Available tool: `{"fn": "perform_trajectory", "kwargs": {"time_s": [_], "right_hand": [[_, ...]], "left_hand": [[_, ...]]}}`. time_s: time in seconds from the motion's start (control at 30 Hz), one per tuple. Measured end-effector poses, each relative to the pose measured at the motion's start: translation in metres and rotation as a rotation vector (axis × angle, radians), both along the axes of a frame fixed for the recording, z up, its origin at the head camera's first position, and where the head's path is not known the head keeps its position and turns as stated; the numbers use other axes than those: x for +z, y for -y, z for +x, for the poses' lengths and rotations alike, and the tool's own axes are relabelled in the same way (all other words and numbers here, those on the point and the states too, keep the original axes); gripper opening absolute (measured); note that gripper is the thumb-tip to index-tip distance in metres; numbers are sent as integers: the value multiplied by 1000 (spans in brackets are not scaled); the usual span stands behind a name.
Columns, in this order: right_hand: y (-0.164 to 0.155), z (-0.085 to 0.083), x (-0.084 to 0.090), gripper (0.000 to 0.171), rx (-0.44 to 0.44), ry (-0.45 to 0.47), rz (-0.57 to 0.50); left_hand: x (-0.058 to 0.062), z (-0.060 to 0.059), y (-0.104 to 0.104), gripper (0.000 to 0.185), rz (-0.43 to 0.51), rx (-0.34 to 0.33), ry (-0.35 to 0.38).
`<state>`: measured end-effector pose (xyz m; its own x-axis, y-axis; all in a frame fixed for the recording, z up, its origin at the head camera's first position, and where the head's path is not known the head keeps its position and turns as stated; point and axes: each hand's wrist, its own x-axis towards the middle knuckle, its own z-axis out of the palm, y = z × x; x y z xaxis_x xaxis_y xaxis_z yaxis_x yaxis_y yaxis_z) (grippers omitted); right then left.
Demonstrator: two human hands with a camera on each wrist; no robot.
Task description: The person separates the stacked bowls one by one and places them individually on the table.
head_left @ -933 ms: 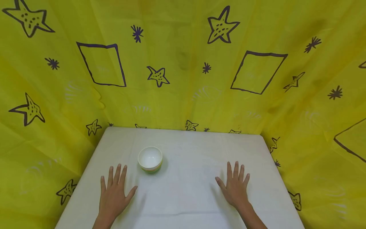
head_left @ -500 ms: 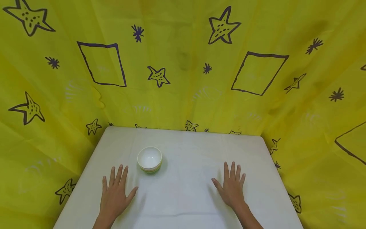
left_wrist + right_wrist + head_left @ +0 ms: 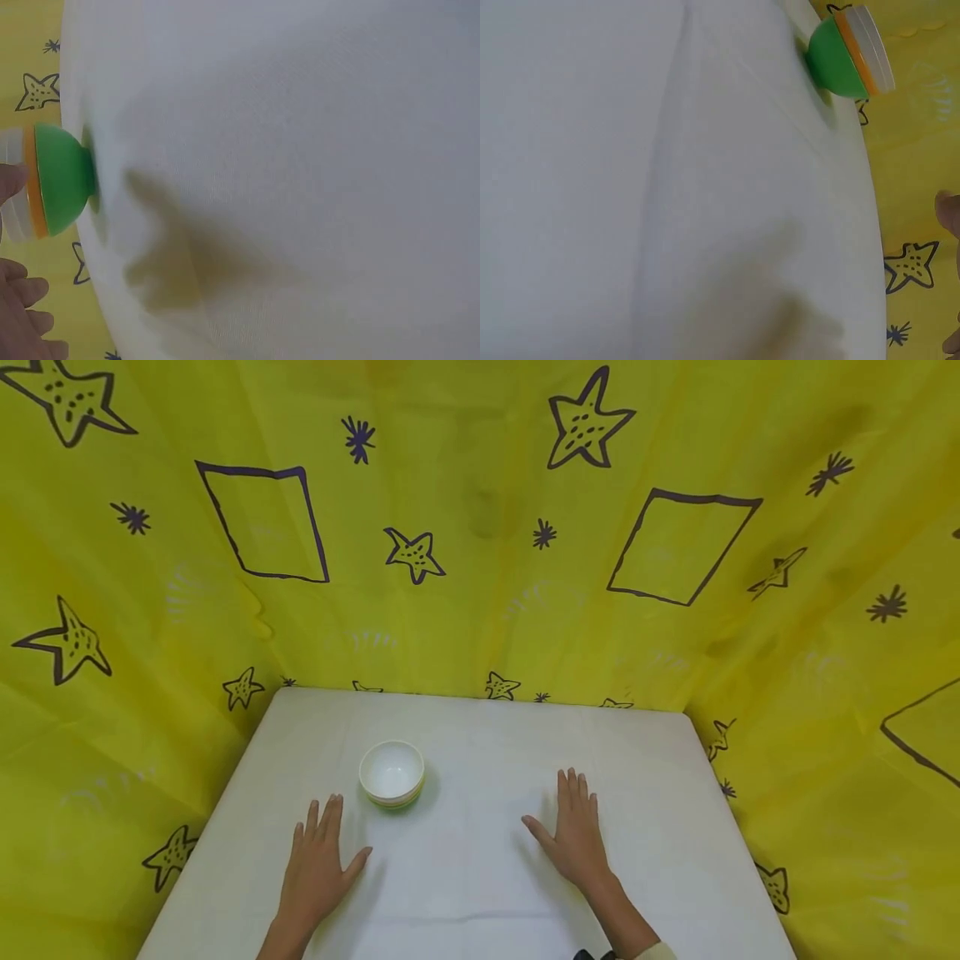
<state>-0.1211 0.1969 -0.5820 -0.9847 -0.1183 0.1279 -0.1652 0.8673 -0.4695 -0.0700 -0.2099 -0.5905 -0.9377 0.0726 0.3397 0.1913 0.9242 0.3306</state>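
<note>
A stack of what look like nested bowls (image 3: 392, 772) stands upright on the white table, left of its middle. The inside on top is white; from the side, a green bowl (image 3: 63, 180) shows at the bottom with an orange band and whitish rims above it. My left hand (image 3: 315, 868) hovers just in front and to the left of the stack, fingers straight, thumb spread, touching nothing. Farther off on the right, my right hand (image 3: 577, 839) is also held over the table with straight fingers and holds nothing. In the right wrist view the green bowl (image 3: 836, 61) appears at the upper right.
The white cloth-covered table (image 3: 487, 877) has a faint crease across its near part. Yellow curtains (image 3: 480, 610) with drawn stars and frames hang close behind it and on both sides. Both hands cast shadows on the cloth.
My right hand has moved left and slightly forward. My left hand has shifted a little to the right, closer to the bowls. The stack stays in place.
</note>
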Motion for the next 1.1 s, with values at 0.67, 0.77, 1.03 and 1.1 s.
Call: {"fn": "perform_trajectory", "kwargs": {"time_s": [0.67, 0.77, 1.03, 1.1], "right_hand": [[69, -27, 8, 105, 74, 83, -194], [79, -31, 9, 107, 91, 96, -191], [108, -49, 10, 112, 134, 151, -148], [115, -53, 10, 113, 144, 153, -141]], "left_hand": [[-7, -29, -16, 102, 280, 71, 190], [-9, -34, -18, 105, 310, 86, 220], [-18, -47, -25, 116, 371, 130, 255], [-21, -49, -28, 117, 404, 135, 272]]}}
